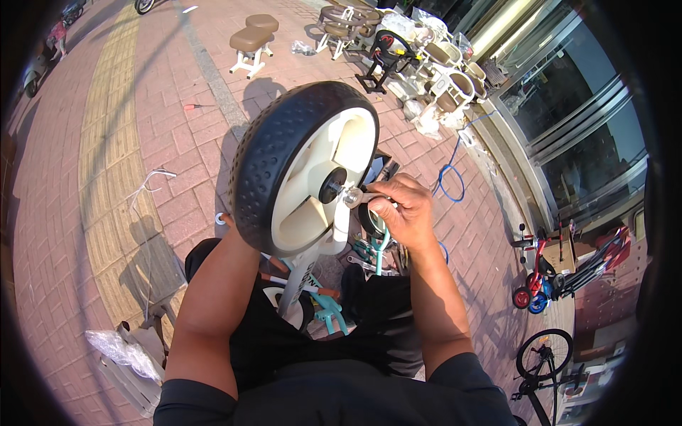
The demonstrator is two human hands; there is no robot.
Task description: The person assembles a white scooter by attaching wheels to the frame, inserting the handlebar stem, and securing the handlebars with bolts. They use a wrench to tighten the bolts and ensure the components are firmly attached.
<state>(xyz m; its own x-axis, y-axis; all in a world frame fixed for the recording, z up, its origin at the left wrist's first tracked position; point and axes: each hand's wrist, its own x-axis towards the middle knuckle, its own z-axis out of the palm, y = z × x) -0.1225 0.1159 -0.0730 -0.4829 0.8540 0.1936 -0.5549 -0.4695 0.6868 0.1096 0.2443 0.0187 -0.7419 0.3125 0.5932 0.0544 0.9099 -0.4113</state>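
Note:
A child's bike wheel (305, 167) with a black studded tyre and cream spokes stands raised in front of me, its hub facing right. A white fork (301, 273) reaches down from its axle toward my lap. My right hand (405, 209) is closed around a metal wrench (369, 194), whose ring end is at the axle beside the black hub cap. My left hand (238, 238) is behind the tyre's lower left side; its fingers are mostly hidden, so its grip does not show. Below, turquoise frame parts (328, 311) lie between my legs.
Metal tools (366, 261) lie beneath my right hand. A brown padded seat (250, 37) and a pile of cream children's seats (447, 78) stand ahead. A blue hose (451, 184) curls at right, near small scooters (536, 280) and a black bicycle (543, 358). Bubble wrap (122, 351) sits lower left.

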